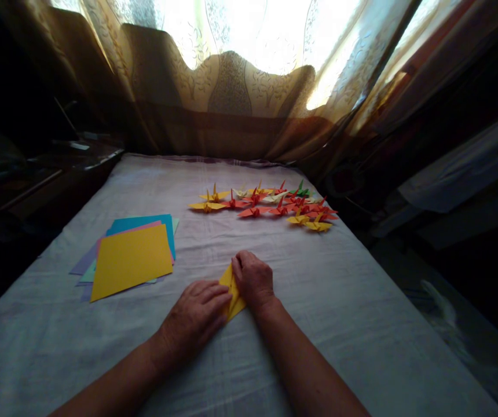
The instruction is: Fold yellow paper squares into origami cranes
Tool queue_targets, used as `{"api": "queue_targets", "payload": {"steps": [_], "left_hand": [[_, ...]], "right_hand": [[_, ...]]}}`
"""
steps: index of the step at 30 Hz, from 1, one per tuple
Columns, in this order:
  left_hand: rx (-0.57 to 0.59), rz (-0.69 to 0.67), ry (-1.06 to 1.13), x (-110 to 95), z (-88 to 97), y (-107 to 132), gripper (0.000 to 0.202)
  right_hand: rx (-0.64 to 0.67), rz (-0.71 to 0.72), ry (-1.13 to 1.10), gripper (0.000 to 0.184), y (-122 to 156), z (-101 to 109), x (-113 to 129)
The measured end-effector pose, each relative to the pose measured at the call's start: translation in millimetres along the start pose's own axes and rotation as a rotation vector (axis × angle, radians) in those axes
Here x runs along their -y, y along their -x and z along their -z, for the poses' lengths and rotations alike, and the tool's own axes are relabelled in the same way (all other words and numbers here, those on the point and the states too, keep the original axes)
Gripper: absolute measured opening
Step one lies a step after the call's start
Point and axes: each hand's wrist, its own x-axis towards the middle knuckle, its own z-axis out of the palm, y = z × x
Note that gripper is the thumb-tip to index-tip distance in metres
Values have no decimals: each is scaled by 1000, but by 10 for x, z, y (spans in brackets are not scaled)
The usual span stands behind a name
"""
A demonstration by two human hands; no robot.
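A folded piece of yellow origami paper point(237, 304) lies on the cloth between my hands, its creased layers forming a narrow pointed shape. My left hand point(197, 308) rests over its left side, fingers close together and pressing it down. At its upper right edge, my right hand point(254, 279) is closed, with curled fingers gripping the paper near the far tip. Parts of the paper are hidden under both hands. Left of them is a stack of square paper sheets point(131, 263), a yellow one on top with blue, pink, green and purple edges showing beneath.
Several folded paper cranes point(255, 212) in red, yellow, cream and green stand in a cluster toward the back right. A pale checked cloth point(318, 347) covers the table. Patterned curtains point(231, 92) hang behind it before a bright window.
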Motion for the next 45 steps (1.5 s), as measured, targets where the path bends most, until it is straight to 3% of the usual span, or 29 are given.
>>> {"api": "queue_targets", "payload": {"steps": [8, 11, 16, 25, 33, 39, 41, 43, 45], "left_hand": [[102, -34, -93, -30, -7, 27, 50], [130, -45, -142, -40, -19, 54, 45], [97, -60, -156, -51, -23, 89, 37], [139, -134, -205, -79, -9, 116, 46], [150, -141, -217, -107, -21, 110, 45], [134, -139, -232, -109, -29, 101, 44], [130, -135, -227, -103, -48, 104, 43], [119, -127, -221, -98, -68, 109, 44], [117, -134, -231, -92, -83, 115, 45]], "right_hand": [[42, -41, 35, 22, -32, 30, 49], [65, -39, 15, 23, -68, 50, 31], [95, 36, -33, 20, -154, 108, -90], [79, 122, -81, 16, -204, 88, -197], [33, 35, -138, 18, -284, 36, -187], [13, -6, -213, 24, -253, 124, -271], [-17, 36, -215, 35, -133, 128, -294], [-81, 136, -150, 64, -9, 102, -286], [-72, 130, -75, 80, 67, 65, -247]]}}
